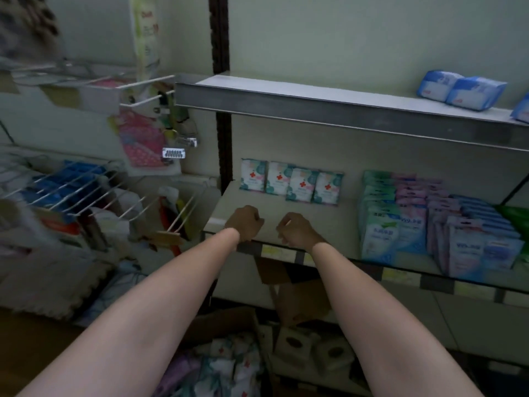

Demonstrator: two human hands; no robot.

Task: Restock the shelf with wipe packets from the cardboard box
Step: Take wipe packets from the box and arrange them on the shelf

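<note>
My left hand (245, 222) and right hand (294, 228) hover curled, seemingly empty, before the upright wipe packets (291, 181). They stand at the shelf (286, 213) back, leaving front room for more

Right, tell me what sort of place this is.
Probably a small shop aisle: metal shelf with price-label strips, wipe packets faced up in a row, and wire display hooks holding hanging goods.

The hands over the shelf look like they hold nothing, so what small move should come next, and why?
Probably lower both hands to the cardboard box below for more packets. The left hand and right hand hover with curled fingers that seem to hold nothing, only four red-cross wipe packets stand at the back of the shelf, and bare shelf lies in front of them.
</note>
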